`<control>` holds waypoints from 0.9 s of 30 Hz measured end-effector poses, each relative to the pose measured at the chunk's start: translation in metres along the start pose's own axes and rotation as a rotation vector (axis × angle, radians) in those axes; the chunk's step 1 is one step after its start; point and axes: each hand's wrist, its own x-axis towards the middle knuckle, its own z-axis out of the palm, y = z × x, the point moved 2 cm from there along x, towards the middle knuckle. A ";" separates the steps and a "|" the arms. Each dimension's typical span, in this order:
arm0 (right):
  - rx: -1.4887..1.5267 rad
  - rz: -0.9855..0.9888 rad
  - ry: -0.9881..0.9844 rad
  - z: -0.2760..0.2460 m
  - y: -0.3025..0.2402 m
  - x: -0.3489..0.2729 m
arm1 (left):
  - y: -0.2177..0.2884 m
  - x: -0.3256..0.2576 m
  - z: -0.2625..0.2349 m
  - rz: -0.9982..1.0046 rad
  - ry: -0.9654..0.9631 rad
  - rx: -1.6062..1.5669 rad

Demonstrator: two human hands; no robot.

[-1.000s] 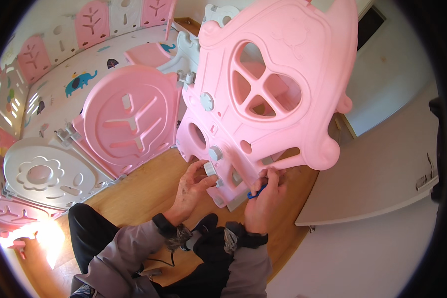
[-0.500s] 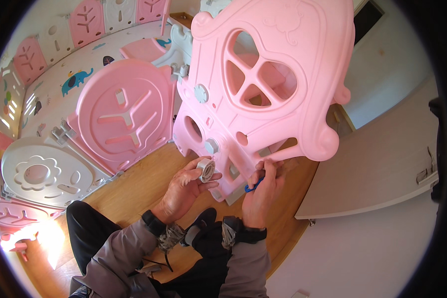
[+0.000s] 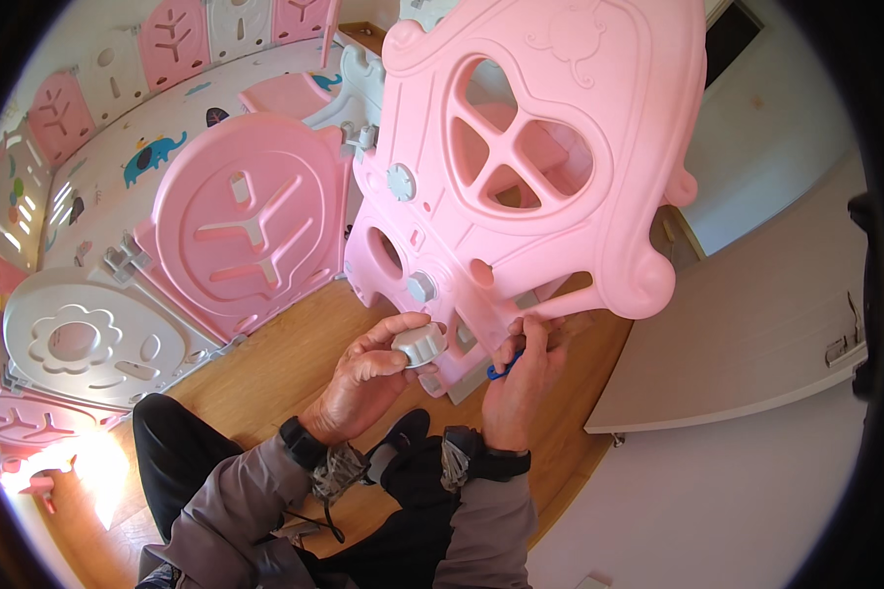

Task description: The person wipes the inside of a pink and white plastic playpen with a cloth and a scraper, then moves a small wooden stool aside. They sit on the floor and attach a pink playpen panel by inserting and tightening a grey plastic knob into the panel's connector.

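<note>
Grey knob, ribbed, loose: held between thumb and fingers of the left hand, just below the centre of the frame. Ribbed side and smooth closed face are now presented; half a second ago the hollow underside was turned toward the view. By this turn, it is judged, the knob is being handled or inspected rather than seated; no fixing to the panel is seen.

Right hand, right of the knob: fingers curled around a small blue item, largely covered, kind not determinable. Fingertips are placed by the panel's lower edge; contact cannot be told.

Large pink panel, heart-shaped lattice window: tilted across the upper centre, little shifted. Two grey fittings are mounted on it: a scalloped disc and, lower, a faceted cap close above the left hand.

Round pink panel, branch-shaped cutouts: left of centre. Pale grey panel, flower relief: at left, hinged beside it.

Wooden floor: beneath. Patterned white mat: upper left, bordered by pink and white fence panels.
</note>
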 end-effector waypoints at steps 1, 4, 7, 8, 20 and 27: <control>0.008 0.012 0.002 0.000 0.000 0.000 | 0.001 0.000 0.002 -0.005 0.000 -0.005; 0.011 0.011 0.000 0.000 0.000 -0.001 | 0.004 -0.001 0.006 -0.011 -0.024 -0.027; 0.002 0.016 0.004 0.001 0.000 -0.001 | 0.005 -0.002 0.009 -0.008 -0.074 -0.054; -0.001 0.007 0.000 0.001 -0.001 -0.001 | 0.005 -0.002 0.009 -0.013 -0.073 -0.055; 0.010 0.012 -0.002 0.001 -0.004 -0.002 | 0.004 -0.003 0.012 -0.051 0.001 -0.112; 0.001 0.018 0.008 -0.001 -0.002 -0.001 | 0.009 -0.002 0.013 -0.083 0.021 -0.128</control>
